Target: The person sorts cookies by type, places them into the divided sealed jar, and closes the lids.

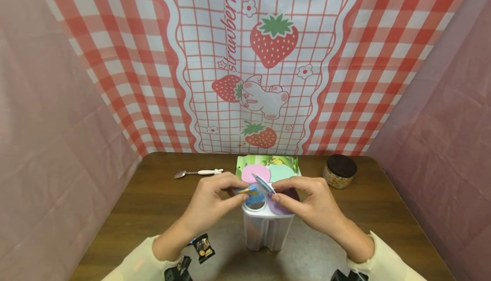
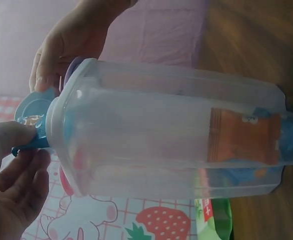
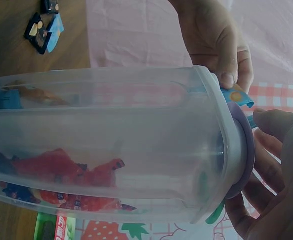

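A clear plastic storage box (image 1: 264,232) with a white top stands upright on the table. Pink (image 1: 255,173), mint (image 1: 281,172) and purple lids (image 1: 280,207) cover three of its round openings. The fourth, at the front left, has its blue lid (image 1: 263,183) tilted up, which my right hand (image 1: 316,202) pinches by the edge. Between thumb and fingers my left hand (image 1: 209,200) pinches a small blue snack packet (image 1: 254,192) at that opening. Through the walls show an orange packet (image 2: 244,136) and several red packets (image 3: 66,170), low in separate compartments.
Black snack packets (image 1: 203,247) lie by the left forearm. A spoon with a white handle (image 1: 199,172) is at the back left, a black-lidded jar (image 1: 340,171) at the back right. Behind the box sits a green package (image 1: 268,160), near the strawberry-print cloth (image 1: 261,102).
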Demonstrator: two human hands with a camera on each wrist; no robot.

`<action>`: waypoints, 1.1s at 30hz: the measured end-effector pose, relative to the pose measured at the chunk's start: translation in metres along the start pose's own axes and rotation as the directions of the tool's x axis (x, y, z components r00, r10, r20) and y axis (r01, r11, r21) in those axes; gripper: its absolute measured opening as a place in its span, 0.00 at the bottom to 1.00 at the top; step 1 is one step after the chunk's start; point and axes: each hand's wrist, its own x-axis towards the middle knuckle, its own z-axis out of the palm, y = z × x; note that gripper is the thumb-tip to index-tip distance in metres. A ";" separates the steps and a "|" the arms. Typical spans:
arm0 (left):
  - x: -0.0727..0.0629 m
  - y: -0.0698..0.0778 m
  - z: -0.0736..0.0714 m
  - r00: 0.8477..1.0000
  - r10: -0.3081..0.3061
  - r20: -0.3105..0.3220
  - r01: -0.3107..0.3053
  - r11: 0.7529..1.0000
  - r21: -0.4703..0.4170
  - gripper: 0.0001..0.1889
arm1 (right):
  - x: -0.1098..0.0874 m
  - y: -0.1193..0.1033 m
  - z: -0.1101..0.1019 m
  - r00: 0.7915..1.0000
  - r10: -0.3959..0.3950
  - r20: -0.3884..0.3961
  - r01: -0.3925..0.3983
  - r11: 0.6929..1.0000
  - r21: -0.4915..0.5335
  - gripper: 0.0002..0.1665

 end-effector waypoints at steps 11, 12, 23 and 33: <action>-0.002 -0.001 0.005 0.998 -0.019 0.058 0.010 0.989 0.145 0.16 | -0.002 0.001 0.001 1.000 0.006 0.006 -0.006 1.000 0.013 0.14; -0.003 -0.001 0.005 0.998 -0.023 0.063 0.014 0.989 0.148 0.15 | -0.002 0.001 0.001 1.000 -0.002 0.003 0.002 1.000 0.013 0.14; -0.009 -0.002 0.003 0.981 -0.004 0.194 -0.048 0.964 0.261 0.06 | -0.004 0.002 0.001 0.999 -0.036 -0.016 0.036 0.999 0.004 0.14; -0.017 -0.004 -0.006 0.979 -0.065 0.194 0.027 0.981 0.193 0.21 | -0.004 -0.001 0.000 1.000 0.004 -0.006 -0.004 1.000 0.000 0.14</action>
